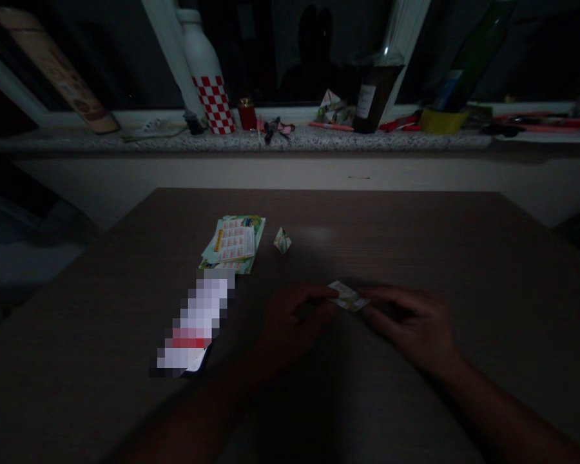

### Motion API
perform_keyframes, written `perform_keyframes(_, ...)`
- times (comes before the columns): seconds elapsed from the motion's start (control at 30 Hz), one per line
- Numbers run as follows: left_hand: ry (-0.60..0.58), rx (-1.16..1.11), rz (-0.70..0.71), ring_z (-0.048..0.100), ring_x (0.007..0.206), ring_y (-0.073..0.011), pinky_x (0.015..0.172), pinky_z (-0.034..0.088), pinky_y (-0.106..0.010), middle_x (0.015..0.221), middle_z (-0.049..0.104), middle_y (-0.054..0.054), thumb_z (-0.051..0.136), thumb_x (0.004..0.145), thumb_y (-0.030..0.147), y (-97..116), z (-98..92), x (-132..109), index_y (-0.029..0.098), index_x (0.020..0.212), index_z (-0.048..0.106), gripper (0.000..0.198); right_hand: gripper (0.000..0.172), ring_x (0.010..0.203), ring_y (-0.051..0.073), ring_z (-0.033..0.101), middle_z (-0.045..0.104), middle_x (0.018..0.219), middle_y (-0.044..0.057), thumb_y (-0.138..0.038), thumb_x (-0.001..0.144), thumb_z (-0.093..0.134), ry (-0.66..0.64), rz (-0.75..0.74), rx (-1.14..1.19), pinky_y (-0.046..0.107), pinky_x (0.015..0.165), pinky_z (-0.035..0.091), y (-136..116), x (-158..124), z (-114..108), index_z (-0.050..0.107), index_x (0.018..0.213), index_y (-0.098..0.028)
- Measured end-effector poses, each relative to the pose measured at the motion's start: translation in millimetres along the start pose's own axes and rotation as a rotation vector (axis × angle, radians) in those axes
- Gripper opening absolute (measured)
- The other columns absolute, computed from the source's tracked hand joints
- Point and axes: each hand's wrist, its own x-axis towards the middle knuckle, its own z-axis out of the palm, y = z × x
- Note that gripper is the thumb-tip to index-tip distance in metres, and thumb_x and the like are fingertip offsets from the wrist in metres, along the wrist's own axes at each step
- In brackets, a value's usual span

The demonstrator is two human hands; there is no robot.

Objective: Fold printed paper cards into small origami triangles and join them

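Observation:
A small piece of printed paper (347, 296), pale with green and yellow patches, is held between both hands just above the table. My left hand (297, 319) pinches its left end between thumb and fingers. On the other end, the thumb and fingers of my right hand (413, 322) are closed too. Dim light hides the paper's exact folds. Beyond my left hand stands a small folded paper shape (282, 240) with a pointed top. Left of that lies a loose stack of printed leaflets (234, 241).
A lit phone (198, 322), its screen blurred out, lies left of my left hand on the brown table (415, 232). Along the granite windowsill (294, 145) stand a red-checked white bottle (212, 90), a dark bottle (370, 96), a green bottle (478, 58) and a tall tube (58, 71).

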Motion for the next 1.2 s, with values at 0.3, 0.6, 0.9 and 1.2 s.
perform_keyframes(0.3,0.046,0.085,0.148,0.068,0.081,-0.0173,0.074,0.051,-0.028,0.087,0.074,-0.003,0.070,0.078,0.022,7,-3.1,-1,0.024,0.088,0.073,0.011,0.018,0.073,0.016,0.072,0.077,0.083,0.001,-0.012,0.071,0.073,0.043,0.166,0.314,0.024,0.064,0.058,-1,-2,6,0.076,0.081,-0.026)
perform_keyframes(0.6,0.137,0.005,0.253,0.067,0.075,-0.0133,0.067,0.053,-0.023,0.085,0.073,-0.001,0.070,0.077,0.017,9,2.7,-3,0.021,0.080,0.073,0.006,0.006,0.065,0.013,0.068,0.076,0.076,0.001,-0.022,0.076,0.072,0.068,0.279,0.471,0.021,0.056,0.053,-1,-4,14,0.075,0.072,-0.025)
perform_keyframes(0.9,0.223,-0.285,-0.149,0.063,0.066,-0.0130,0.060,0.049,-0.022,0.074,0.068,-0.002,0.072,0.069,0.021,9,18.2,-4,0.016,0.062,0.064,0.013,0.012,0.051,0.010,0.063,0.073,0.063,-0.001,-0.013,0.067,0.073,0.252,0.360,0.382,0.016,0.047,0.049,-16,-4,23,0.069,0.059,-0.021)
perform_keyframes(1.2,0.128,-0.309,-0.227,0.055,0.059,-0.0090,0.055,0.043,-0.019,0.064,0.061,0.002,0.074,0.066,0.020,7,14.0,2,0.015,0.067,0.061,0.014,0.014,0.053,0.011,0.063,0.073,0.063,0.001,-0.015,0.068,0.073,0.191,0.317,0.323,0.017,0.047,0.050,-11,-5,21,0.065,0.058,-0.019)
